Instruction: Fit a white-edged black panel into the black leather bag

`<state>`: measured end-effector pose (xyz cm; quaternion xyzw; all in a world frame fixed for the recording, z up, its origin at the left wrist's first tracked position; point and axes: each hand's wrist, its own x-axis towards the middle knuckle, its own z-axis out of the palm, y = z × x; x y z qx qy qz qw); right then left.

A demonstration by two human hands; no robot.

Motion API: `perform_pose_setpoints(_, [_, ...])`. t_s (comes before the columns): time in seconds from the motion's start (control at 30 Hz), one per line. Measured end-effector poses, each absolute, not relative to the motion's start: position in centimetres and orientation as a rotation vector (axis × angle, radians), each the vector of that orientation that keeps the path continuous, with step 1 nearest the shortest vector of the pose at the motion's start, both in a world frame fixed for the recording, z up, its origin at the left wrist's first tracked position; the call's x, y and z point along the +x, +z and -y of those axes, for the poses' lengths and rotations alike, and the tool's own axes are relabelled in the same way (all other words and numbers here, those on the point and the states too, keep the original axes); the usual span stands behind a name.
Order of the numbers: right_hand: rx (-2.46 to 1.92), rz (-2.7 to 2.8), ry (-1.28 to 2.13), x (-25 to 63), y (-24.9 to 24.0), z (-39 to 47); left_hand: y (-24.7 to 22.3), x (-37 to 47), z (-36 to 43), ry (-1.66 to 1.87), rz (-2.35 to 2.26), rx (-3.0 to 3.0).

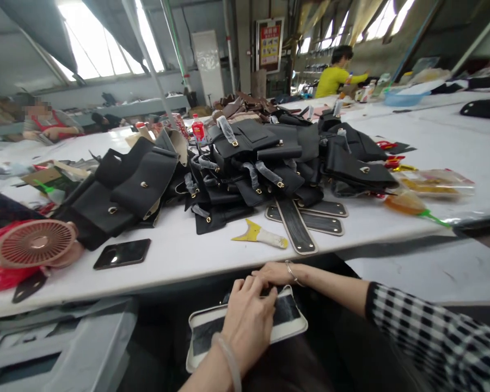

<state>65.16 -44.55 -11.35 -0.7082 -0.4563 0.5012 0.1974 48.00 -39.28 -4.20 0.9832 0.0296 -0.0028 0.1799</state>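
Leather panel (288,318), pale-edged with a dark middle, is held low in front of the bench (212,256), below its near edge, apparently over the lap; the left hand (249,321) is laid flat on top of it with fingers spread and pressing rather than clasping, so that grip is open; the right hand (275,272) is set at the far edge of the panel, fingers curled over the rim, though whether that grip is closed on the edge cannot be told, since the fingertips are hidden. A bracelet is worn on each wrist, and a checked sleeve (433,337) is seen on the right arm. On the bench above, a heap of black bags (253,163) is piled; dark flat strips (298,223) and a yellow scraper (259,233) lie just in front of it; a phone (122,253) and a small pink fan (36,242) are set to the left. The step in hand is judged to be smoothing or pressing the panel flat; a steady hold at the far edge is judged to be what comes next calls for, while the flat palm is drawn evenly across.
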Motion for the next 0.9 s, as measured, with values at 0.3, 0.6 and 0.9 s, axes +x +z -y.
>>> perform_pose_setpoints(0.3, [-2.011,1.524,1.481,62.2,-9.5,41.1,-4.3,42.1,34.2,0.145,-0.734,2.475])
perform_pose_setpoints(0.6, [-2.039,1.933,1.202,60.1,-9.4,41.6,-4.9,40.6,33.1,-0.021,-0.821,2.286])
perform_pose_setpoints(0.9, [-2.080,2.060,1.002,58.9,-9.0,41.4,-6.7,38.3,28.6,0.016,-0.689,1.359])
